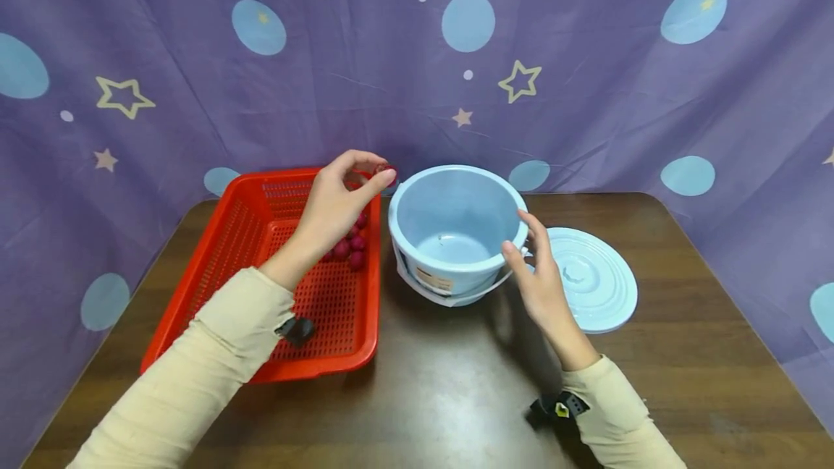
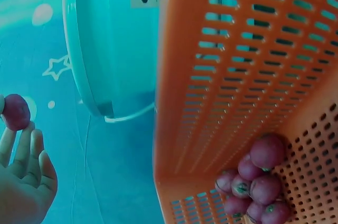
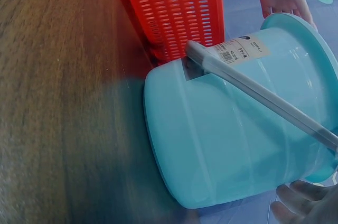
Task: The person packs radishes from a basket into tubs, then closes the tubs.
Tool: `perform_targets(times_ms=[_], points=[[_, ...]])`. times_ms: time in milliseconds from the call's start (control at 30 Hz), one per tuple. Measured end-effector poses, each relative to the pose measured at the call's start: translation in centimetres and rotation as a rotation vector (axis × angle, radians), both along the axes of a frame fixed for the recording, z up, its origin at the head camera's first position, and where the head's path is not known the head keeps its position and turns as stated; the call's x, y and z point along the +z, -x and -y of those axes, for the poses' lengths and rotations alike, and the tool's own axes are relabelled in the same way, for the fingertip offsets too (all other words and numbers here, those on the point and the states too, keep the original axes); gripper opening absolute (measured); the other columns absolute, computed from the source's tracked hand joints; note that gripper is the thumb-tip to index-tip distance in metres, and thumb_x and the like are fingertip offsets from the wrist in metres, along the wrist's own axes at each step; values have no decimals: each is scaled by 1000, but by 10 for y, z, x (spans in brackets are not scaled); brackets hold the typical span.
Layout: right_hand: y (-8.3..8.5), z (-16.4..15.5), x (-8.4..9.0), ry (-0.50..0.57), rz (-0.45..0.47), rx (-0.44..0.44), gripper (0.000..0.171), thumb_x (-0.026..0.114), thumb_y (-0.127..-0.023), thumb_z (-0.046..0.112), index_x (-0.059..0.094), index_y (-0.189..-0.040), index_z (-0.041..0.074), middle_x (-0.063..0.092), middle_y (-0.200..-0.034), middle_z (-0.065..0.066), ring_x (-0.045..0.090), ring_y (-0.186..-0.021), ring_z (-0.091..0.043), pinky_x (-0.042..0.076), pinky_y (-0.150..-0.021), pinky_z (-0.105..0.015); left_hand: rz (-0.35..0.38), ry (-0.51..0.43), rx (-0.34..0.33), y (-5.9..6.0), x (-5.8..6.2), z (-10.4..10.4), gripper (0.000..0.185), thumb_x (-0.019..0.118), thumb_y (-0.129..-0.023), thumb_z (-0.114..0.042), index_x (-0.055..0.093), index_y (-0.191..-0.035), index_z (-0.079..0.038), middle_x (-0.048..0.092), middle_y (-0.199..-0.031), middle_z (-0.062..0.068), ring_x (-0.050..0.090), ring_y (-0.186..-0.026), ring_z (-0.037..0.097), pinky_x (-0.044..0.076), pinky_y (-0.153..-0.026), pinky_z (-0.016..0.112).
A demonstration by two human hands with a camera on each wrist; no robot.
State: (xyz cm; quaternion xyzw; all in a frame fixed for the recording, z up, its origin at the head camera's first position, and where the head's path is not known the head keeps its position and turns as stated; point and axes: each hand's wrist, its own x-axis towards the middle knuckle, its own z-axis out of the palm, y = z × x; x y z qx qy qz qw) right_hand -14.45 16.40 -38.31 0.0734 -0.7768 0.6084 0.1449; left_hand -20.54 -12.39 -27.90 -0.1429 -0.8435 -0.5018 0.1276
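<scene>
My left hand (image 1: 329,208) pinches a round red radish (image 1: 389,173) between thumb and fingertips, above the gap between basket and bucket. In the left wrist view the same radish (image 2: 17,112) shows at the left edge. The light-blue bucket (image 1: 459,275) stands upright, its handle hanging down in front. With thumb and fingers, my right hand (image 1: 542,277) holds the bucket's right rim; the right wrist view shows its fingers (image 3: 298,197) against the outer wall. Several radishes (image 2: 264,189) lie in the red perforated basket (image 1: 326,364), partly hidden by the left arm in the head view.
A light-blue round lid (image 1: 602,288) lies on the wooden table (image 1: 443,396), right of the bucket. The basket stands close to the bucket's left side. Behind the table hangs a purple patterned cloth (image 1: 365,56).
</scene>
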Motion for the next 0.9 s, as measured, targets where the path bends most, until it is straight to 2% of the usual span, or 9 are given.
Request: perform_targets(times_ms=[233,433,567,700,900], points=[[0,-2,1,8,11,3,54,56,-100,20,37,-151,18,51,-130,-20,48,-120,-25,35,-95,-36,11,63,-46,-2,6,-16,32,75,-87,-43,67,-107,-20,65,-93,-2,56,-85,13,44,-71,34],[1,-1,-1,1,20,11,56,56,-100,23,35,-151,19,50,-132,-20,47,-120,-25,34,-95,-37,9,197,-100,-1,10,-20,31,77,-85,-45,67,-104,-23,64,-92,-6,56,-84,12,43,-69,35],[0,-1,-4,-5,23,12,55,56,-100,24,36,-151,19,51,-132,-19,48,-118,-24,34,-93,-35,15,311,-174,2,6,-21,29,77,-85,-44,68,-105,-26,64,-94,-8,57,-90,15,43,-68,35],[0,-1,-6,-13,8,12,55,56,-100,23,36,-151,20,52,-132,-19,48,-118,-23,35,-93,-35,-14,421,-253,7,-1,-22,27,77,-86,-42,69,-108,-28,64,-98,-10,57,-94,14,44,-69,35],[1,-1,-5,-15,4,2,54,56,-101,23,36,-151,20,52,-131,-19,49,-118,-23,36,-95,-38,-92,564,-300,13,-10,-23,30,79,-84,-40,70,-109,-27,63,-101,-9,55,-96,16,45,-73,33]])
